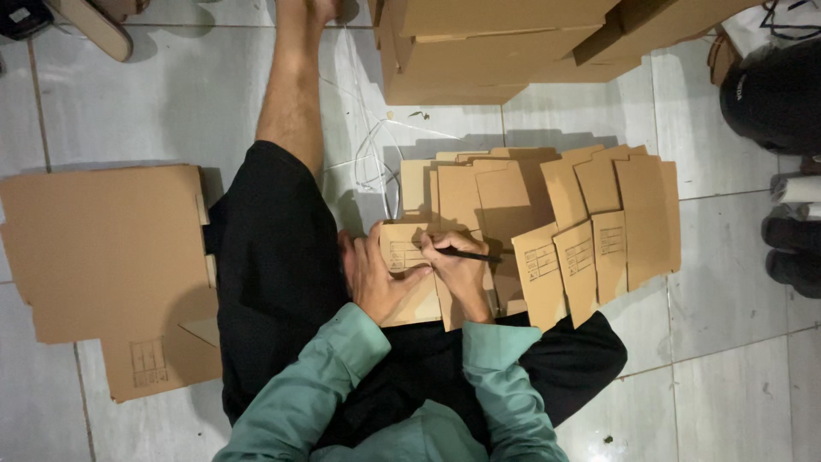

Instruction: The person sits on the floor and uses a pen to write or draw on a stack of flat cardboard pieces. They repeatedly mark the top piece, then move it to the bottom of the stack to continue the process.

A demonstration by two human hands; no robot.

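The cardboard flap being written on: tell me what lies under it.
Under the flap lie more fanned flat cardboard pieces and the person's lap. The left hand covers its lower part; the right hand holds a pen.

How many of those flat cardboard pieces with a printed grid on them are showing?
5: one under the hands, three fanned to their right, and one on the floor at far left. Others in the overlapping pile may hide their grids.

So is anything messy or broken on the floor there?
Nothing looks broken. The odd bit is a tangle of loose white strapping lying on the tiled floor above the fanned-out cardboard sheets. The left hand steadies one cardboard piece while the right hand holds a black pen on it.
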